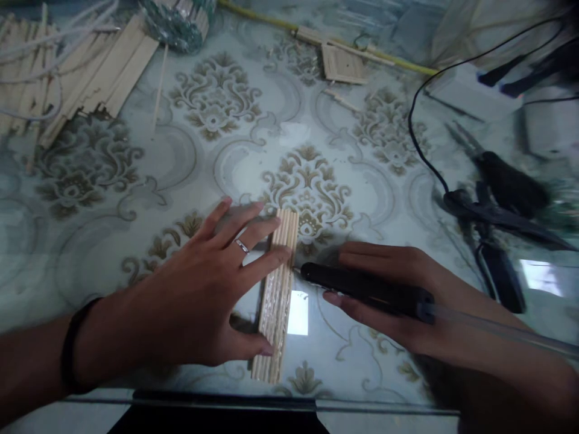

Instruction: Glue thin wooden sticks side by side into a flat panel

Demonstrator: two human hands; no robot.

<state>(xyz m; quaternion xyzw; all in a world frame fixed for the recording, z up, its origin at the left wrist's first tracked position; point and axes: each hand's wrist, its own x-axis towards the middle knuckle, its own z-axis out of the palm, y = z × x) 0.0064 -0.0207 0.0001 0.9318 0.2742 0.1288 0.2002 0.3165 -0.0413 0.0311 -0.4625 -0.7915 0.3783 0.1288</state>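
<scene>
A narrow strip of thin wooden sticks (280, 295) laid side by side lies on the table, with a glossy clear coating along part of it. My left hand (226, 265) is spread over it, fingertips on its upper part and thumb on its lower left side, pressing it down. My right hand (398, 301) grips a black hot glue pen (362, 286), from whose back a translucent rod extends. The pen's thin metal tip is at the strip's right edge, near my left index fingertip; whether it touches is hard to tell.
Loose wooden sticks (104, 66) lie at upper left under a white cable (58, 78). A small wooden panel (342, 63) sits at the back by a yellow strip (398, 62). Black-handled tools (511, 187) and a black cord (411, 120) occupy the right side. The glass edge (362, 401) runs in front.
</scene>
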